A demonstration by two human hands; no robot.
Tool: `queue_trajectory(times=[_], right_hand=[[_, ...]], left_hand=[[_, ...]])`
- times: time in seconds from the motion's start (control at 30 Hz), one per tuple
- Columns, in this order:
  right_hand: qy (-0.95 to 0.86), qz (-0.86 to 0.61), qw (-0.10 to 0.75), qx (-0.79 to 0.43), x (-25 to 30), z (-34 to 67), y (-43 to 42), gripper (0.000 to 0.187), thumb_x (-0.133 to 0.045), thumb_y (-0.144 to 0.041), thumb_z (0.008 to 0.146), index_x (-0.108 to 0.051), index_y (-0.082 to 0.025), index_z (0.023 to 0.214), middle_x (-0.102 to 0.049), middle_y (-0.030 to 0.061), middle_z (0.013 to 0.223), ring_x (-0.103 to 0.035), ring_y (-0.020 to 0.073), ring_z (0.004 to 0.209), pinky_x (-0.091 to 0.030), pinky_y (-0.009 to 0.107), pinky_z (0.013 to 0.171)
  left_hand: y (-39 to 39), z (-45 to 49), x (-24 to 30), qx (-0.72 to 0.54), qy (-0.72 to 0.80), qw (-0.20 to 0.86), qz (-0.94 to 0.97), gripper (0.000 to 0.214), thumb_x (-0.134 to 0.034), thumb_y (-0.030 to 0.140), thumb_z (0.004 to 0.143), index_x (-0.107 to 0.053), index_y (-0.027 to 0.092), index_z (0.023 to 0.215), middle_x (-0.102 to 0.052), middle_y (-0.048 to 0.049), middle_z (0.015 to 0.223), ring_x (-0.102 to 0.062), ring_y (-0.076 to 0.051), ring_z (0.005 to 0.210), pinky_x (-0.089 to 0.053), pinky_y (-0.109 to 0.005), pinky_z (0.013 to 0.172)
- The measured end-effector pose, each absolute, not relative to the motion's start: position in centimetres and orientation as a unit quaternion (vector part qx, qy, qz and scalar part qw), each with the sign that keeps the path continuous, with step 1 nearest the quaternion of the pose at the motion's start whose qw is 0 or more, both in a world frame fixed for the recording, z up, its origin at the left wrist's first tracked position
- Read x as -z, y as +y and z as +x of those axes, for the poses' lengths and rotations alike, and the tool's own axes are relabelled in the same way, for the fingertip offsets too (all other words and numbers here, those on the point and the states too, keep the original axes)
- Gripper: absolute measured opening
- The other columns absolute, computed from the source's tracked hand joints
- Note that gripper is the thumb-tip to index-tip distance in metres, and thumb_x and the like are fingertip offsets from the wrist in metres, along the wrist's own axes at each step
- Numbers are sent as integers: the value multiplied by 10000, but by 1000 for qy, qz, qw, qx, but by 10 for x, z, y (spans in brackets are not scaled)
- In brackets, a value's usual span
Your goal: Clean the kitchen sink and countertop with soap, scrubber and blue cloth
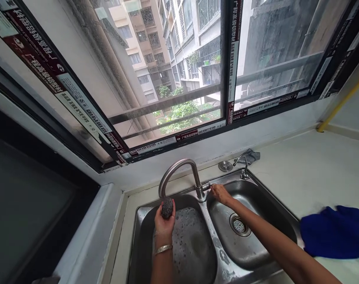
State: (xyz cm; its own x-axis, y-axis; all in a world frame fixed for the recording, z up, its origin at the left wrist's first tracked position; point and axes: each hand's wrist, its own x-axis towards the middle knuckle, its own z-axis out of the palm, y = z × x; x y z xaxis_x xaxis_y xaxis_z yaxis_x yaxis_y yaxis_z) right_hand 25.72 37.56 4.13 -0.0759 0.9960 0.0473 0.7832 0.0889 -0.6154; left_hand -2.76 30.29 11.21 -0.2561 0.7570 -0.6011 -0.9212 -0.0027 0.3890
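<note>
My left hand (164,223) is closed around a dark, rough-textured scouring pad (167,209), palm up, under the spout of the steel faucet (179,163). Below it, the left basin (194,236) has soapy water with scattered bubbles. My right hand (220,193) reaches across the right basin (256,252), its fingers closed on the faucet handle (207,185). A strainer drain (239,225) shows in the floor of that basin. Whether water is running from the spout cannot be made out.
Behind the right basin stand a small thin tap (244,171), a round metal drain cover (225,166) and a crumpled grey cloth (250,156). A blue cloth (334,232) lies on the counter (297,173) at right. The window frame (179,138) runs behind the sink; a wall ledge (93,236) borders the left.
</note>
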Motion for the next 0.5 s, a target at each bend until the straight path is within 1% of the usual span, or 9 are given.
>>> queue_trajectory(times=[0.13,0.27,0.37,0.43,0.5], right_hand=[[-700,-625,244,-244,-42,260,377,245,-462,-197,956,-669,-164,828,-706,90,805,-615,202,803,-432,283,806],[-691,-614,261,-278,-43,263,379,306,-422,-229,974,-643,-171,771,-694,67,752,-607,180,739,-445,274,770],[-677,-607,278,-310,-44,266,380,299,-428,-237,966,-628,-176,751,-689,57,730,-619,171,730,-459,275,774],[-663,-604,290,-334,-44,266,381,282,-437,-240,956,-621,-177,753,-694,58,734,-637,173,739,-475,278,775],[-645,-602,301,-362,-44,265,380,263,-437,-243,948,-618,-178,768,-705,63,756,-661,178,748,-496,281,759]], left_hand=[[305,-19,-117,-698,371,602,-113,140,-521,103,918,-649,146,882,-760,-88,896,-750,-236,948,-674,-373,792],[308,-15,-122,-684,376,616,-111,138,-527,95,910,-653,150,923,-749,-83,904,-745,-226,937,-669,-364,818],[311,-13,-120,-677,386,618,-102,133,-532,84,902,-637,161,872,-733,-65,888,-739,-211,934,-659,-365,852],[314,-11,-115,-668,400,620,-99,129,-543,87,896,-619,163,826,-724,-71,882,-736,-217,930,-660,-368,838],[318,-8,-109,-660,415,620,-92,140,-548,84,889,-607,167,795,-717,-67,861,-734,-207,882,-661,-355,807]])
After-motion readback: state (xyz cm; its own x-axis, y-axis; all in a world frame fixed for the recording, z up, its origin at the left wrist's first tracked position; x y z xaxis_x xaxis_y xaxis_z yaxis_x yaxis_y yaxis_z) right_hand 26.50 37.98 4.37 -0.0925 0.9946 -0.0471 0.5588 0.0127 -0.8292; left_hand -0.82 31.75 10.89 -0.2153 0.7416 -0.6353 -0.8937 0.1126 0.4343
